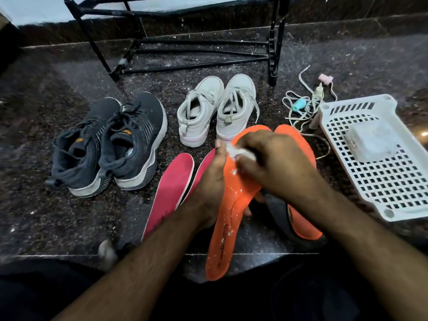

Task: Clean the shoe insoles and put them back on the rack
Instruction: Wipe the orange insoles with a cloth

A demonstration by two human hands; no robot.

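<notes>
A white perforated basket holding a grey block sits beside tangled laces.

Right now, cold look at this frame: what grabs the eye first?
The bright orange insole at centre, held by the left hand while the right hand rubs a white wad on its upper part. A second orange insole lies behind on the right, two pink insoles on the left. Beyond stand dark sneakers and white sneakers; a white basket sits at right.

Dim, uneven light; the brightest patch is the pale wall along the top edge. Wide-angle bending curves the frame's edges, corners darken, and the left side smears with blur.
</notes>
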